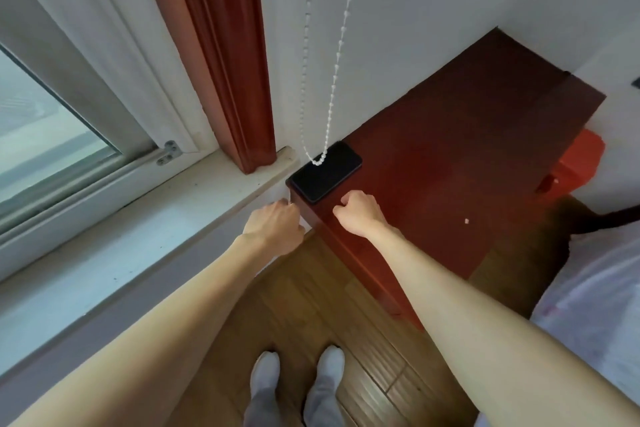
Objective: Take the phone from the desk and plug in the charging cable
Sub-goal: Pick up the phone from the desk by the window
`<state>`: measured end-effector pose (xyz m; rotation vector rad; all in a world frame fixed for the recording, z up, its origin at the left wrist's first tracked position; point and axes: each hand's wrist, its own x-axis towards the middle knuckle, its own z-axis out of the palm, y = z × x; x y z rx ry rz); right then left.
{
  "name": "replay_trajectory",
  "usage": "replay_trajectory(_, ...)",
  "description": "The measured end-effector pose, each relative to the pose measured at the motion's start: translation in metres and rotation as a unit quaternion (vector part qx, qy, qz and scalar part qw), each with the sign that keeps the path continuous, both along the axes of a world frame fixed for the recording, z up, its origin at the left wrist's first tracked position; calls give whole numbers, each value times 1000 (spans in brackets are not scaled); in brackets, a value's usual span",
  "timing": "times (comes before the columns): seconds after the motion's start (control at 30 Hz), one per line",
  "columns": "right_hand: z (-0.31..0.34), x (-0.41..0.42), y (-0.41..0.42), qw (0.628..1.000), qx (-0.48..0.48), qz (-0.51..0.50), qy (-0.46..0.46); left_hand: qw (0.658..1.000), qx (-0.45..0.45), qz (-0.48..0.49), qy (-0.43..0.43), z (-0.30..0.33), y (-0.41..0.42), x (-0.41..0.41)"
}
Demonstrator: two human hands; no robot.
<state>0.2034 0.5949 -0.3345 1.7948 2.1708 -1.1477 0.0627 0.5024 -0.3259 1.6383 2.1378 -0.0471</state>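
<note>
View from above, looking down at two bare forearms reaching forward. A black phone (326,171) lies flat, dark screen up, on the near left corner of a reddish-brown wooden desk (460,156), its edge close to the white wall. No brand mark or writing can be read on it. The loop of a white beaded blind cord (322,121) hangs in front of the phone's far end. The right hand (358,213) rests on the desk just beside the phone, fingers curled into a loose fist — it holds nothing. The left hand (275,227) hovers off the desk's corner, near the window sill (145,218), fingers curled under; something small and white shows at its fingertips, but I cannot tell whether it is gripped. Below, two feet in pale socks (298,378) stand on a wood floor (311,295).
</note>
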Motion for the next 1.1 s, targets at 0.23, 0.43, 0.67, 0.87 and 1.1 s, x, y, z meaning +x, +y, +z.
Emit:
replay_trajectory(0.23, -33, -41, 22, 933, -107, -277, 203, 1000, 8, 17, -14, -17, 15, -7)
replay_trajectory(0.43, -35, -57, 36, 801, -214, -460, 318, 999, 12, 29, -17, -20, 15, -17)
replay_trajectory(0.67, -46, -59, 48, 750, -232, -493, 376, 998, 19, 49, -20, -21, 5, -25)
replay_trajectory(0.87, -49, -68, 48, 765, -203, -498, 356, 999, 13, 50, -7, -17, 0, -23)
replay_trajectory(1.1, -33, -27, 35, 759, -194, -478, 397, 999, 27, 39, -4, 20, 2, -10)
